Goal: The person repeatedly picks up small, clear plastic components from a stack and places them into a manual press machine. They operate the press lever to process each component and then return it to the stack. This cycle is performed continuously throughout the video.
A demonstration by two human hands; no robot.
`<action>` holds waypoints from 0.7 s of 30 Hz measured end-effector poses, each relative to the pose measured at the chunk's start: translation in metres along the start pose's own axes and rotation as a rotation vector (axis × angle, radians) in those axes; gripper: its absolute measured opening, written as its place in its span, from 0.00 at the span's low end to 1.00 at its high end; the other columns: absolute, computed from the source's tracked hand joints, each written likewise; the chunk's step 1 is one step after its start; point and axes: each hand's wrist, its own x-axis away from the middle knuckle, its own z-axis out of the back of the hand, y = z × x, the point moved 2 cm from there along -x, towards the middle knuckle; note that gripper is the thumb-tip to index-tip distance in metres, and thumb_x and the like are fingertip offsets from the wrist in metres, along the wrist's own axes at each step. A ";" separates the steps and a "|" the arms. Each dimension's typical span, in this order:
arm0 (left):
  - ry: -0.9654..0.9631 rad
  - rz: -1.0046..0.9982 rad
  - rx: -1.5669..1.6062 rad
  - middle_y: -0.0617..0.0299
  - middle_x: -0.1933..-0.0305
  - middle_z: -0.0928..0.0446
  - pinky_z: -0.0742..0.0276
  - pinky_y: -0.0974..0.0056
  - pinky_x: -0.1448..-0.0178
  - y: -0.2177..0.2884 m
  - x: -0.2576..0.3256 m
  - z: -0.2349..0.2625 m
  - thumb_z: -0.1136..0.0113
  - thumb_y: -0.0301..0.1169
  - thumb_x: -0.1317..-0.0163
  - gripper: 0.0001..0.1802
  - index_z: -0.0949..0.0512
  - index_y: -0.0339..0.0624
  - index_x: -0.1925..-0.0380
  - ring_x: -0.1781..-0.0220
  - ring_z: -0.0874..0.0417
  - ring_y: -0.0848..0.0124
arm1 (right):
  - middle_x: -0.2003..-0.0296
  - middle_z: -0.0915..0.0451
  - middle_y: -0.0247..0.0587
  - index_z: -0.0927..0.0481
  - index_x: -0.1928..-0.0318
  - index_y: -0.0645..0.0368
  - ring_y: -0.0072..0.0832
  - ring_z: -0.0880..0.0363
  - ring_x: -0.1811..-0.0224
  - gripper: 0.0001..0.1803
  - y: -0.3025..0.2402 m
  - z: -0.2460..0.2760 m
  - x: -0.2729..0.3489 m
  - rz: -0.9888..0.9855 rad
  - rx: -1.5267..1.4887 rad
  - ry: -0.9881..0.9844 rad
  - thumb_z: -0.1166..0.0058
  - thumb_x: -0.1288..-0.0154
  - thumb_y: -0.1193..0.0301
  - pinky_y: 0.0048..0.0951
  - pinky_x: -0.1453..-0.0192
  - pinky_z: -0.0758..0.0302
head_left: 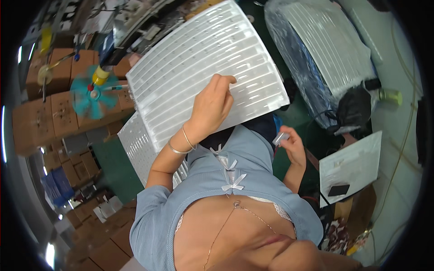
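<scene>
A large white ribbed plastic tray (pixel 203 58) with small pieces along its rows lies tilted in front of my body. Over its near part is my left hand (pixel 210 106), bangles on the wrist, its fingers bent and pressed together. Whatever those fingertips hold, if anything, is too small to make out. At my right side, my right hand (pixel 293 147) pinches a small clear plastic piece (pixel 280 138) between thumb and fingers, off the tray's near right corner. A second ribbed tray (pixel 141 147) shows partly beneath the first, on the left.
On the right stand more ribbed trays (pixel 332 45) in clear wrapping, a black bag (pixel 355 110) and a green-yellow container (pixel 391 96). A white panel (pixel 350 165) carries a dark flat object (pixel 338 190). To the left are a teal fan (pixel 93 94) and stacked cardboard boxes (pixel 34 117).
</scene>
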 end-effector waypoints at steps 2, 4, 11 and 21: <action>0.137 -0.030 0.036 0.54 0.65 0.29 0.27 0.64 0.64 -0.014 0.010 0.011 0.53 0.14 0.46 0.14 0.29 0.36 0.59 0.69 0.24 0.64 | 0.57 0.27 0.38 0.30 0.48 0.63 0.21 0.26 0.61 0.23 -0.025 -0.024 -0.019 0.169 -0.094 -0.068 0.43 0.46 0.81 0.22 0.59 0.28; 0.141 0.025 0.080 0.54 0.62 0.29 0.26 0.65 0.62 -0.019 0.020 0.021 0.56 0.13 0.45 0.15 0.29 0.36 0.58 0.66 0.23 0.65 | 0.55 0.27 0.40 0.31 0.47 0.63 0.22 0.26 0.60 0.23 -0.048 -0.049 -0.029 0.294 -0.023 0.031 0.44 0.46 0.82 0.24 0.59 0.27; 0.262 0.075 0.139 0.54 0.57 0.29 0.26 0.66 0.60 -0.030 0.049 0.040 0.57 0.11 0.48 0.20 0.27 0.39 0.55 0.66 0.23 0.66 | 0.57 0.26 0.46 0.25 0.54 0.63 0.38 0.25 0.57 0.16 -0.096 -0.096 -0.046 0.571 1.082 0.491 0.42 0.42 0.71 0.31 0.57 0.28; 0.428 0.112 0.263 0.54 0.55 0.29 0.26 0.64 0.57 -0.064 0.058 0.073 0.58 0.13 0.51 0.21 0.27 0.38 0.56 0.63 0.23 0.64 | 0.67 0.26 0.41 0.35 0.49 0.64 0.25 0.28 0.66 0.21 -0.117 -0.082 -0.058 0.725 0.651 0.549 0.42 0.40 0.73 0.25 0.61 0.30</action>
